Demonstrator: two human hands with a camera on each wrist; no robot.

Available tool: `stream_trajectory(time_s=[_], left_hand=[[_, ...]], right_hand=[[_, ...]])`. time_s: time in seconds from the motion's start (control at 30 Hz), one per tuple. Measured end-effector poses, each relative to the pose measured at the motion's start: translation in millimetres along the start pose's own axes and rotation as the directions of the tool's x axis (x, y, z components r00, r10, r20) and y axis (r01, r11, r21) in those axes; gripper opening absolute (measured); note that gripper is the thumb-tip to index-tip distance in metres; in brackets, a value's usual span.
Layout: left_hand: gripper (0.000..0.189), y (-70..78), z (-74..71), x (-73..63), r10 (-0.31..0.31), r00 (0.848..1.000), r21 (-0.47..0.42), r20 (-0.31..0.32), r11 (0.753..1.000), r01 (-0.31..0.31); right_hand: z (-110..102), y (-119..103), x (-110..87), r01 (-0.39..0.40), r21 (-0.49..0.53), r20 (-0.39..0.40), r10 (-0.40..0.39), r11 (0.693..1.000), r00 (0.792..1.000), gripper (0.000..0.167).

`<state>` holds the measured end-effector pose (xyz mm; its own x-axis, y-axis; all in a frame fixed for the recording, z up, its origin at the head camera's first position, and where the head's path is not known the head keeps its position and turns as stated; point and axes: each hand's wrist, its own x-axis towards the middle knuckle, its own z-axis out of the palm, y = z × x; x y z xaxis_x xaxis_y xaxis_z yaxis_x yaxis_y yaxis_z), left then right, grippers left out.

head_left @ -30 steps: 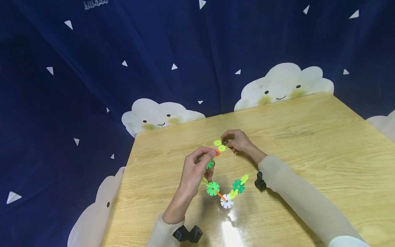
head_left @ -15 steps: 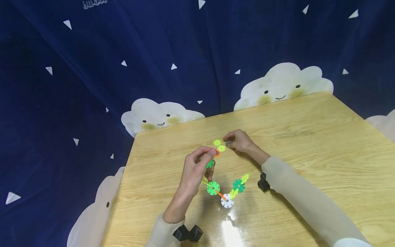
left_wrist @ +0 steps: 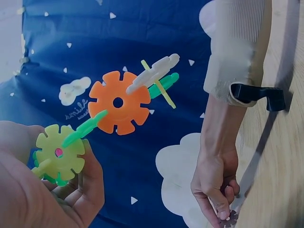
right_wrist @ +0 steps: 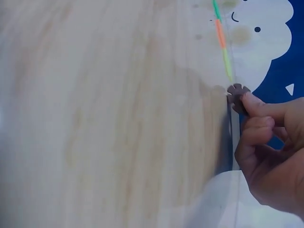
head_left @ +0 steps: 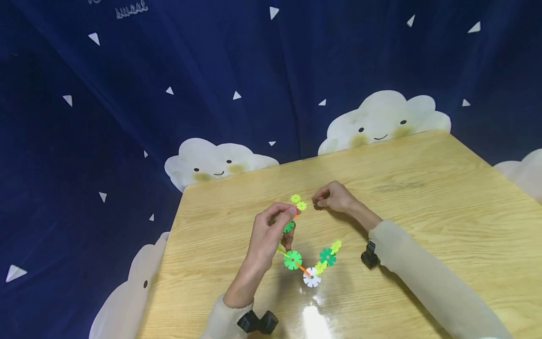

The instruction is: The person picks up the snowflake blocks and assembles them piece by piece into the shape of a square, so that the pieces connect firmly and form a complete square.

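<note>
Right now my left hand [head_left: 271, 230] is curled round the near-left part of a chain of snowflake discs [head_left: 311, 263] — thumb and fingers pinching it where a dark green disc [head_left: 289, 227] sits, with the chain's far end lifted off the wooden table [head_left: 423, 188]. That far end carries two yellow-green discs [head_left: 298, 202] and a bit of orange just below them. In the left wrist view the pieces stand out against the blue cloth: an orange disc [left_wrist: 118, 102] slotted with a white one and a green one, and a pale yellow-green disc [left_wrist: 59, 152] right against my fingertips.

Below my left hand the chain runs nearer to me and lies on the table — a bright green disc [head_left: 292, 259], a white disc [head_left: 311, 278] at the nearest point, then a darker green disc [head_left: 327, 256] and a yellow-green one climbing away to the right.

My right hand [head_left: 334, 197] rests on the table just right of the lifted end, apart from it, fingers curled and pinching a small dark brown disc [right_wrist: 237, 92] between thumb and forefinger. The right wrist view shows that disc held on edge at the fingertips.

Behind the table hangs a dark blue curtain [head_left: 127, 117] with smiling white clouds and small white triangles.
</note>
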<state>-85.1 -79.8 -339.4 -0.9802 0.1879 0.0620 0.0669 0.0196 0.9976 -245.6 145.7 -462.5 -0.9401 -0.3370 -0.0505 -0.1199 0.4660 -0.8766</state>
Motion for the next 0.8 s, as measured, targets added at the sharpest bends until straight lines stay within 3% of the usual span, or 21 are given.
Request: stream_trajectory(time_s=[0.17, 0.37, 0.53, 0.8], left_hand=[[0.028, -0.8, 0.0, -0.7, 0.003, 1.0, 0.003, -0.002, 1.0, -0.003], [0.031, -0.9, 0.2, -0.2, -0.003, 1.0, 0.003, 0.003, 1.0, 0.003], [0.033, -0.3, 0.6, 0.9, -0.008, 1.0, 0.006, 0.001, 1.0, 0.008], [0.032, -1.6, 2.7, 2.6, 0.003, 1.0, -0.021, -0.007, 1.0, -0.004]], right_hand=[[-3.3, -2.4, -6.7, 0.006, 0.055, 0.042, -0.008, 0.998, 0.999, 0.015], [-8.3, -12.1, -17.0, 0.043, 0.131, 0.034, -0.048, 0.99, 0.998, 0.013], [-13.5, -30.4, -30.4, 0.032, 0.223, 0.049, -0.044, 0.974, 0.998, 0.01], [-20.9, -70.2, -61.2, 0.067, 0.279, 0.09, -0.096, 0.958, 0.991, 0.009]])
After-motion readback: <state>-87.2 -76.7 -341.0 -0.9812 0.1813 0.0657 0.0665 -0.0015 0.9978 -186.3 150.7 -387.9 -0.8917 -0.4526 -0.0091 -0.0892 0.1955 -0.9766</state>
